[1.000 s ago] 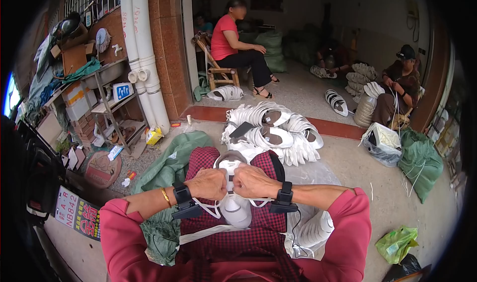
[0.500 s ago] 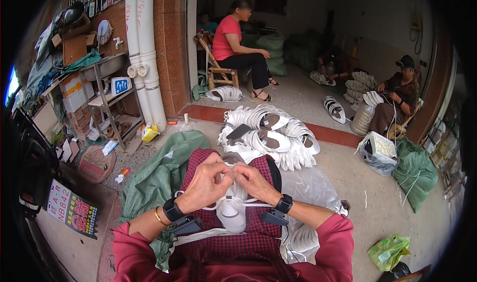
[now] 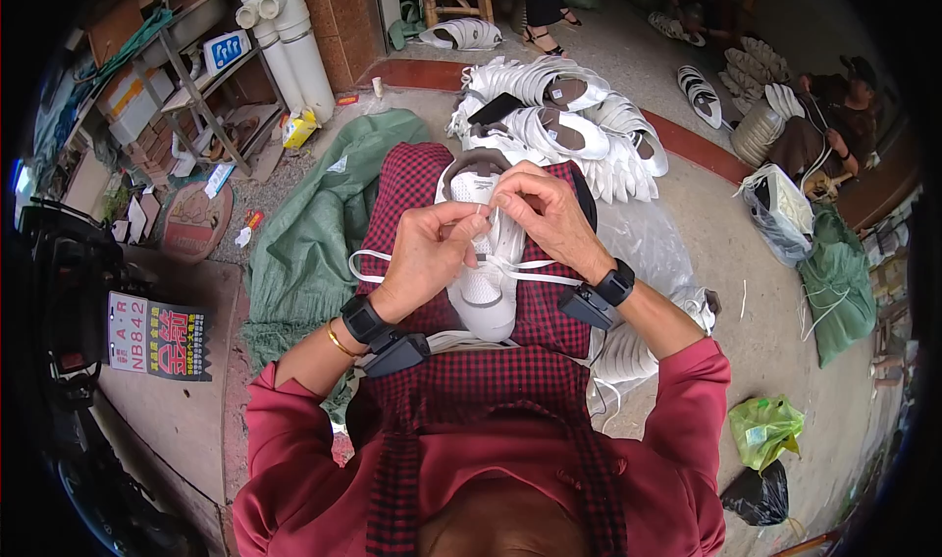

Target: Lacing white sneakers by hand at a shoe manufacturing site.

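Observation:
A white sneaker upper lies on my lap over a red-and-black checked apron, its toe toward me and its opening away. A white shoelace runs across it, with loops hanging out to both sides. My left hand is closed, thumb and forefinger pinching the lace above the upper's tongue. Close beside it, my right hand pinches the lace too, its fingertips nearly touching the left ones. The fingers partly cover the eyelets, so the exact lacing there is hidden.
Beyond my knees lies a pile of nested white uppers with a dark phone-like slab on it. A green woven sack spreads at left; clear plastic sheeting lies right. Another person sits far right.
My view has tipped downward, so the scene sits higher. My hands have moved slightly apart and uncover more of the upper's tongue and opening; both still pinch at the lace.

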A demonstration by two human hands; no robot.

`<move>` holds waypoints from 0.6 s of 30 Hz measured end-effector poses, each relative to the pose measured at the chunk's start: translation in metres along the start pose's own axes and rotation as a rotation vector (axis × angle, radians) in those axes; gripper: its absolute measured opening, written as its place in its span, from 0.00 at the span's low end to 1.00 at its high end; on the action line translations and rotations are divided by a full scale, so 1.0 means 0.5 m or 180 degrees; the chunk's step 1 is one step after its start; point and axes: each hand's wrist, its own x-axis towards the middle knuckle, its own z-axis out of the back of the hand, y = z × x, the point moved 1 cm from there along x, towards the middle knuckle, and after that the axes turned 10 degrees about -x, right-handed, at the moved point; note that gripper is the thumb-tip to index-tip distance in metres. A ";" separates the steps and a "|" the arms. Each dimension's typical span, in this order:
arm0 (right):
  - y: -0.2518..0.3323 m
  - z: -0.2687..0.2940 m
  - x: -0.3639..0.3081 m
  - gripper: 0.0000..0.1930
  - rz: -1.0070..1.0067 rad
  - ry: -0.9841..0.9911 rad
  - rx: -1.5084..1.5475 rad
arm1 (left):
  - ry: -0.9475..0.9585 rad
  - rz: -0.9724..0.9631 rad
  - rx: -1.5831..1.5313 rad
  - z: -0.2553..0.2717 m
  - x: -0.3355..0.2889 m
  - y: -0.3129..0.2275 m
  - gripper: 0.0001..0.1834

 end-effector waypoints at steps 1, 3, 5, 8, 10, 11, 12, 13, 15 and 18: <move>0.001 -0.004 -0.003 0.10 0.0005 -0.0027 -0.0052 | 0.0048 0.0073 -0.0003 0.000 -0.003 -0.001 0.11; 0.011 -0.011 -0.010 0.10 -0.0125 -0.0019 0.0038 | 0.0098 0.0136 -0.0001 -0.001 -0.007 0.001 0.11; 0.026 -0.017 -0.010 0.10 -0.0277 0.0015 0.0146 | 0.0180 0.0591 -0.0594 -0.002 -0.010 0.013 0.12; 0.030 -0.022 -0.012 0.10 -0.0449 0.0164 0.0097 | 0.0297 0.0759 -0.0803 -0.005 -0.008 0.018 0.13; 0.018 -0.025 -0.012 0.10 0.0060 -0.0029 0.0031 | 0.0375 0.0662 -0.0750 -0.003 -0.010 -0.001 0.13; 0.017 -0.025 -0.013 0.13 0.0085 -0.0010 0.0036 | 0.0458 0.0550 -0.0707 -0.002 -0.009 -0.018 0.13; 0.020 -0.024 -0.016 0.13 0.0066 0.0013 0.0054 | 0.0516 0.0410 -0.0655 0.006 -0.004 -0.043 0.13; 0.026 -0.020 -0.017 0.15 0.0120 0.0079 -0.0094 | 0.0511 0.0249 -0.0467 0.024 0.012 -0.073 0.13; 0.014 -0.015 -0.022 0.17 0.0191 0.0238 -0.0303 | 0.0279 -0.0244 -0.0362 0.037 0.047 -0.199 0.12; 0.016 -0.013 -0.020 0.16 0.0002 0.0264 -0.0274 | 0.0106 -0.1818 -0.0244 0.164 0.145 -0.404 0.14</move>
